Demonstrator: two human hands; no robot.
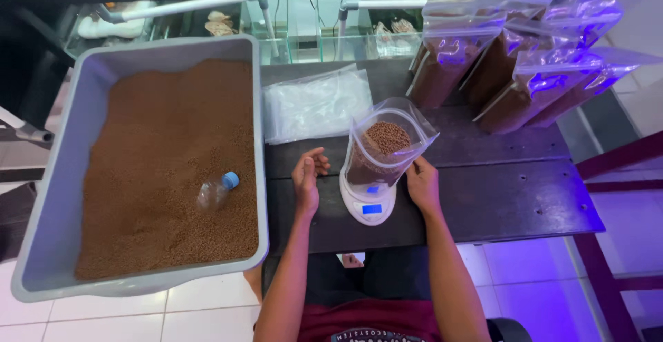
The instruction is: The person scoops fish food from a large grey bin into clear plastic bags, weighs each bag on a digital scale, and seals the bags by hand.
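Hands apart: my right hand [423, 184] touches, maybe steadies, open bag [387, 145] of brown pellets on scale [369, 204]; left hand [308, 175] hovers half-curled, empty, over tabletop [497, 197].

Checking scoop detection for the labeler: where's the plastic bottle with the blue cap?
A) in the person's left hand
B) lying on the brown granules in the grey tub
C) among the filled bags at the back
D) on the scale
B: the plastic bottle lies on its side on the brown granules inside the grey tub; the scale carries an open bag, and the left hand is empty.
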